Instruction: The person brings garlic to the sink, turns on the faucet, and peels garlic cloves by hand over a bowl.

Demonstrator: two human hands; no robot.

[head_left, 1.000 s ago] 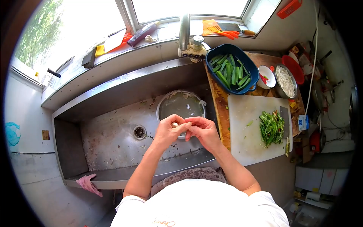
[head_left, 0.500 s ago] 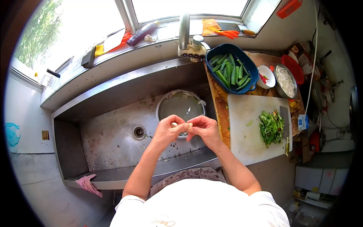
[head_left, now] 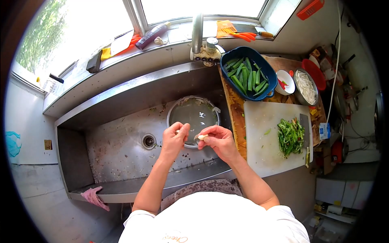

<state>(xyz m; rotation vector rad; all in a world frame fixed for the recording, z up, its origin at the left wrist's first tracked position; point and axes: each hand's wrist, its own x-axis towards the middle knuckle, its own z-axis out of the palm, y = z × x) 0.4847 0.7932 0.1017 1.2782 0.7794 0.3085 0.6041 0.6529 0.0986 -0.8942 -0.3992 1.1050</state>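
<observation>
Over the near rim of a round basin of water (head_left: 195,113), my right hand (head_left: 219,141) pinches a small pale garlic clove (head_left: 202,137) between thumb and fingertips. A short gap to its left, my left hand (head_left: 175,139) is closed, its thumb pressed on the curled index finger. A bit of something whitish (head_left: 177,131) shows in its grip, mostly hidden by the fingers. The basin stands in a steel sink (head_left: 121,141), with scraps floating at its edge.
A white cutting board (head_left: 259,141) on the right bears chopped greens (head_left: 291,137) and a knife (head_left: 304,129). Behind it stand a blue basin (head_left: 269,67) of green pods, a white bowl (head_left: 289,77) and a bowl of pale strips (head_left: 306,87). A faucet (head_left: 197,36) rises behind the sink.
My hands, earlier touching at the fingertips, have come apart; the left has shifted slightly left and turned. The clove now shows more fully in my right fingers.
</observation>
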